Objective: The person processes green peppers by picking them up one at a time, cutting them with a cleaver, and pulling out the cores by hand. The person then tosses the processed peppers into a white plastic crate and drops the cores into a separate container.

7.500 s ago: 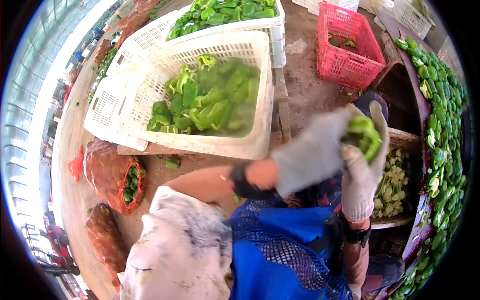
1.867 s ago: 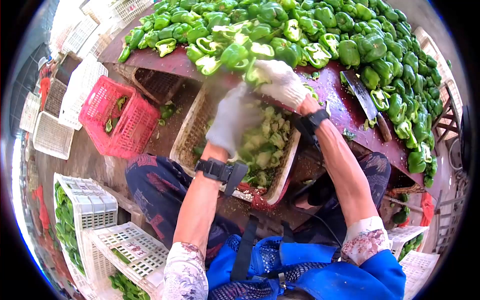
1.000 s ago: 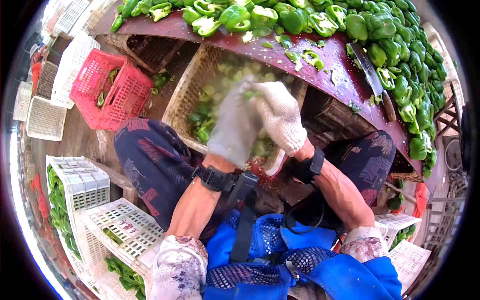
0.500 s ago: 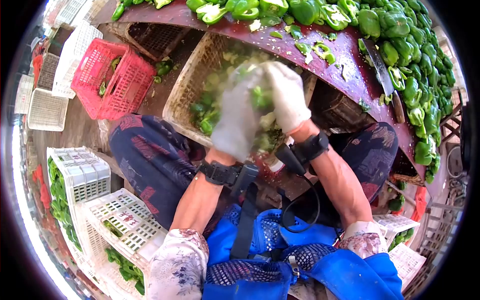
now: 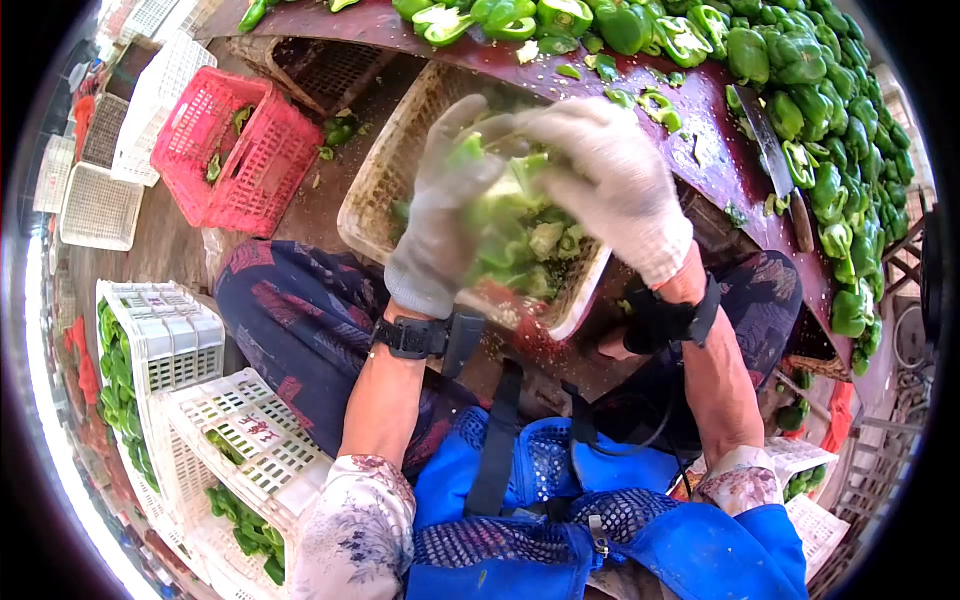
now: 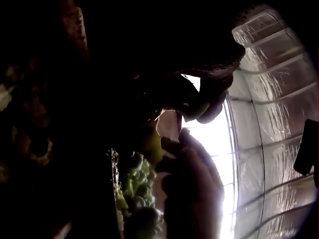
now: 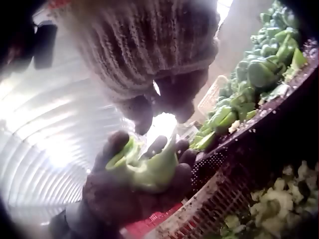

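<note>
The gloved left hand (image 5: pixel 440 210) holds a cut green pepper (image 7: pixel 152 172) in its curled fingers, over a dirty crate (image 5: pixel 372 205). That glove is blurred in the head view; a green edge of the pepper (image 6: pixel 194 110) shows in the dark left wrist view. Just to the right, the gloved right hand (image 5: pixel 615 180) is apart from the left, its fingers loosely bent with nothing seen in them. In the right wrist view the right hand (image 7: pixel 154 55) hangs just above the pepper, thumb and fingers apart. Pale cores and green pieces (image 5: pixel 545 240) lie in the crate.
A dark red table (image 5: pixel 760 205) carries heaped green peppers (image 5: pixel 800 60) and a knife (image 5: pixel 768 145). Left of the crate stands a pink basket (image 5: pixel 235 150); white crates (image 5: pixel 250 425) are at lower left. The person's knees flank the crate.
Half a second ago the hands were together over the crate; now they have parted, the right one moving right and the left one slightly left. Earlier the view faced the white crates of peppers.
</note>
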A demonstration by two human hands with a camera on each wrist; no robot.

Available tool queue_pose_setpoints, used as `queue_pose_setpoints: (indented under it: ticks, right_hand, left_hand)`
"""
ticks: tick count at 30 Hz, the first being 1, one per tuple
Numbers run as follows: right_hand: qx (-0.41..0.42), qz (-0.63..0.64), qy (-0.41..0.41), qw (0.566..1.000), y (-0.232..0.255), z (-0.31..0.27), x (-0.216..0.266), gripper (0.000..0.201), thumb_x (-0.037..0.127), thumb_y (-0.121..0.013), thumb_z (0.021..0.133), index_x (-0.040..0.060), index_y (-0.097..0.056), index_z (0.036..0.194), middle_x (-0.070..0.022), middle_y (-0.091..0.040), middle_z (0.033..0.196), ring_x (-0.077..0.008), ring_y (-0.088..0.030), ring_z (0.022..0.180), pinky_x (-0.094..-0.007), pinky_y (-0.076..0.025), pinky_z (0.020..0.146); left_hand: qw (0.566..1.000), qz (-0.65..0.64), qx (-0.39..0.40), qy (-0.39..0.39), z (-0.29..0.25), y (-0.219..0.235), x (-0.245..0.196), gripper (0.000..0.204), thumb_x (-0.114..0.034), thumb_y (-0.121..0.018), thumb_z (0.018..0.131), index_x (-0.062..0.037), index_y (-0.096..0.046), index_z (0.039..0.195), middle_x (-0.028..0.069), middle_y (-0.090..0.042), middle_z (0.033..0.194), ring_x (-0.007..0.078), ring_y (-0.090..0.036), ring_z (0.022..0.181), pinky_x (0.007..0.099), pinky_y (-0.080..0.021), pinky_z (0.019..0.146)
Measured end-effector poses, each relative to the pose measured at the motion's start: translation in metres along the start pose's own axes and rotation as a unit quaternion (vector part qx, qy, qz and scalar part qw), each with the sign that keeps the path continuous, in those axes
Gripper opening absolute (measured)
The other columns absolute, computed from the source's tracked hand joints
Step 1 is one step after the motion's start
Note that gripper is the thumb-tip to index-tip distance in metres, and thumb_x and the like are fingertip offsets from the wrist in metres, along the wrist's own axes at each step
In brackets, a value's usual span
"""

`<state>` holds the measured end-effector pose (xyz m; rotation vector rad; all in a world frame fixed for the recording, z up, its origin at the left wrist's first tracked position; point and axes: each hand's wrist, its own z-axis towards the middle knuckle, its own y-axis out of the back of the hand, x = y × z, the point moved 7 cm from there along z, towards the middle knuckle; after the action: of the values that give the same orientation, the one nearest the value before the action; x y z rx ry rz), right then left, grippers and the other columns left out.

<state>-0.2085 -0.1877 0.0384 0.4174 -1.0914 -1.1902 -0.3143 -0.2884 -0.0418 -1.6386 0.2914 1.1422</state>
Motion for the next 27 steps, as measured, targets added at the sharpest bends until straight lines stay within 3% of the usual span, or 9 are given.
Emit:
queue_pose_setpoints:
  ticks: [1, 5, 8, 15, 19, 20, 23, 25, 27]
  right_hand:
    - [0.018, -0.017, 0.047, 0.999, -0.008, -0.001, 0.012, 0.039, 0.008, -0.075, 0.082, 0.0087, -0.071, 0.121, -0.0075, -0.072, 0.113, -0.0255, -0.07, 0.099, -0.0353, -0.059, 0.09]
    - [0.106, 0.027, -0.054, 0.993, -0.034, -0.022, 0.0, 0.045, 0.012, -0.075, 0.079, 0.0054, -0.067, 0.123, -0.0133, -0.072, 0.1, -0.0275, -0.073, 0.086, -0.0397, -0.06, 0.075]
    - [0.184, 0.239, -0.158, 0.94, -0.045, -0.027, -0.005, 0.039, 0.013, -0.074, 0.08, 0.0032, -0.067, 0.117, -0.0162, -0.073, 0.096, -0.0294, -0.074, 0.082, -0.0379, -0.06, 0.076]
    - [0.103, 0.141, -0.137, 0.975, -0.046, -0.029, 0.003, 0.027, 0.02, -0.074, 0.081, 0.001, -0.068, 0.099, -0.0202, -0.073, 0.095, -0.0339, -0.074, 0.085, -0.0406, -0.059, 0.076]
    - [0.192, 0.279, -0.228, 0.913, -0.068, -0.038, -0.011, 0.03, 0.019, -0.074, 0.082, -0.0034, -0.07, 0.101, -0.0193, -0.073, 0.087, -0.0341, -0.074, 0.08, -0.0406, -0.059, 0.074]
    - [0.162, 0.211, -0.165, 0.95, -0.067, -0.036, -0.008, 0.028, 0.014, -0.073, 0.082, -0.0053, -0.071, 0.103, -0.0175, -0.074, 0.083, -0.0307, -0.074, 0.077, -0.0387, -0.06, 0.074]
    - [0.202, 0.277, -0.238, 0.909, -0.074, -0.039, -0.008, 0.025, 0.012, -0.072, 0.083, -0.0039, -0.071, 0.102, -0.0182, -0.073, 0.083, -0.0305, -0.074, 0.077, -0.0385, -0.06, 0.074]
    - [0.119, 0.261, -0.136, 0.948, -0.062, -0.033, 0.0, 0.02, 0.013, -0.071, 0.085, -0.0015, -0.071, 0.1, -0.0171, -0.073, 0.086, -0.0311, -0.074, 0.076, -0.0405, -0.059, 0.072]
    - [0.139, 0.157, -0.102, 0.972, -0.055, -0.03, 0.007, 0.022, 0.012, -0.071, 0.085, -0.0002, -0.07, 0.103, -0.0152, -0.073, 0.087, -0.0308, -0.074, 0.076, -0.0423, -0.058, 0.073]
  left_hand:
    - [0.999, 0.039, 0.015, -0.006, 0.002, -0.006, -0.003, 0.077, -0.022, -0.074, 0.085, -0.0074, -0.043, 0.153, 0.0214, -0.056, 0.145, 0.0339, -0.059, 0.131, 0.0495, -0.051, 0.112]
    - [0.988, 0.155, 0.01, 0.013, -0.006, -0.017, -0.002, 0.082, -0.016, -0.077, 0.076, -0.0072, -0.046, 0.151, 0.0153, -0.056, 0.146, 0.0274, -0.057, 0.13, 0.0389, -0.047, 0.113]
    - [0.978, 0.201, 0.014, 0.047, -0.007, -0.018, 0.0, 0.079, -0.014, -0.076, 0.076, -0.0061, -0.048, 0.15, 0.0153, -0.055, 0.147, 0.0267, -0.057, 0.13, 0.0389, -0.047, 0.112]
    - [0.991, 0.126, -0.032, 0.025, -0.001, -0.004, 0.005, 0.058, -0.013, -0.07, 0.091, -0.0045, -0.052, 0.146, 0.0134, -0.061, 0.14, 0.0198, -0.065, 0.116, 0.0305, -0.057, 0.095]
    - [0.982, 0.169, -0.056, 0.06, -0.001, -0.004, 0.012, 0.038, -0.016, -0.07, 0.097, -0.0033, -0.063, 0.132, 0.0094, -0.067, 0.127, 0.0172, -0.065, 0.11, 0.0304, -0.055, 0.096]
    - [0.982, 0.171, -0.048, 0.068, -0.002, -0.003, 0.014, 0.035, -0.016, -0.07, 0.096, -0.0034, -0.065, 0.128, 0.0106, -0.066, 0.127, 0.0202, -0.064, 0.112, 0.0331, -0.052, 0.1]
    - [0.967, 0.19, -0.097, 0.138, -0.008, 0.002, 0.015, 0.023, -0.014, -0.07, 0.096, -0.004, -0.071, 0.117, 0.0083, -0.067, 0.119, 0.0202, -0.065, 0.106, 0.0355, -0.053, 0.099]
    - [0.958, 0.171, -0.153, 0.174, -0.012, 0.006, 0.015, 0.021, -0.014, -0.07, 0.097, -0.0046, -0.072, 0.116, 0.0071, -0.069, 0.114, 0.0197, -0.065, 0.102, 0.036, -0.055, 0.095]
    - [0.965, 0.204, -0.152, 0.066, -0.011, 0.011, 0.012, 0.02, -0.018, -0.069, 0.098, -0.0044, -0.072, 0.112, 0.0084, -0.068, 0.109, 0.0196, -0.066, 0.096, 0.036, -0.058, 0.088]
